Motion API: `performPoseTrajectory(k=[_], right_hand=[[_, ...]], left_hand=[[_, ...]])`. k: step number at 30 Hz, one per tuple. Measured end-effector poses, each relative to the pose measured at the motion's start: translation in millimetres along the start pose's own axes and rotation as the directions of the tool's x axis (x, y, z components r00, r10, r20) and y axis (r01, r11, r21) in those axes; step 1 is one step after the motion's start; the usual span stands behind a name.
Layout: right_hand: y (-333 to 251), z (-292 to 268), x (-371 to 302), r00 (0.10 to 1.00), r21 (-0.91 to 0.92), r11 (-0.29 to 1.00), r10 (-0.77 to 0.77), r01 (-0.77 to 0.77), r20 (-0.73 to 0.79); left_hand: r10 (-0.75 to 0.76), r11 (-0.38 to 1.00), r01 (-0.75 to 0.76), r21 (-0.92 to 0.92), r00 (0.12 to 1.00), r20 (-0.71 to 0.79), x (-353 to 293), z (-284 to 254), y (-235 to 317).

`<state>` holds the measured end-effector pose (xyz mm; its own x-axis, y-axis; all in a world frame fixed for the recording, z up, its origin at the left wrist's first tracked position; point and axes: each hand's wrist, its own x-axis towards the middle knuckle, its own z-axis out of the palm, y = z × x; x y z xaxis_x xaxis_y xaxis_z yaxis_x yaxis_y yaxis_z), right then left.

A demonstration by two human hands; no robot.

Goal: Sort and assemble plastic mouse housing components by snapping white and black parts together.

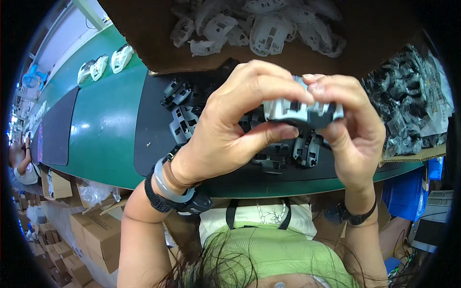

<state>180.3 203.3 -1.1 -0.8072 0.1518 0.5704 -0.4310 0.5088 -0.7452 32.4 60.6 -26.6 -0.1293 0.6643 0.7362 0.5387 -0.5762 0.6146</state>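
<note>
Between both hands, above the table's front part, I hold a white and black plastic housing. My left hand grips its left side, thumb underneath and fingers over the top. At its right end, my right hand pinches it between thumb and fingers. The fingers hide much of the part. Below and behind my hands, several grey and black plastic parts lie on a dark mat; one grey part sits just under the held housing.
A cardboard box with several white plastic shells stands at the back. On the right, another box holds bagged dark parts. White shells rest on the green table. Another person sits far left.
</note>
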Motion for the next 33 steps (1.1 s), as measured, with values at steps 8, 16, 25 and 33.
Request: performPoseTrajectory(k=[8,16,25,33], right_hand=[[-6,7,3,0.999,0.103,0.995,-0.012,0.015,-0.034],[-14,47,-5,0.919,0.293,0.887,0.39,-0.357,-0.062],[-22,4,-32,0.871,-0.096,0.885,0.42,-0.455,-0.256],[-43,-47,-111,0.716,-0.29,0.66,0.579,-0.693,-0.39]], left_hand=[[0.059,0.998,-0.059,0.006,0.995,-0.079,2,-4,5],[-0.34,0.874,0.468,0.131,0.782,-0.523,-15,-22,39],[-0.351,0.136,0.757,0.64,0.64,-0.683,-14,-275,-119],[0.008,0.303,0.651,0.696,0.728,-0.685,-16,-276,-111]])
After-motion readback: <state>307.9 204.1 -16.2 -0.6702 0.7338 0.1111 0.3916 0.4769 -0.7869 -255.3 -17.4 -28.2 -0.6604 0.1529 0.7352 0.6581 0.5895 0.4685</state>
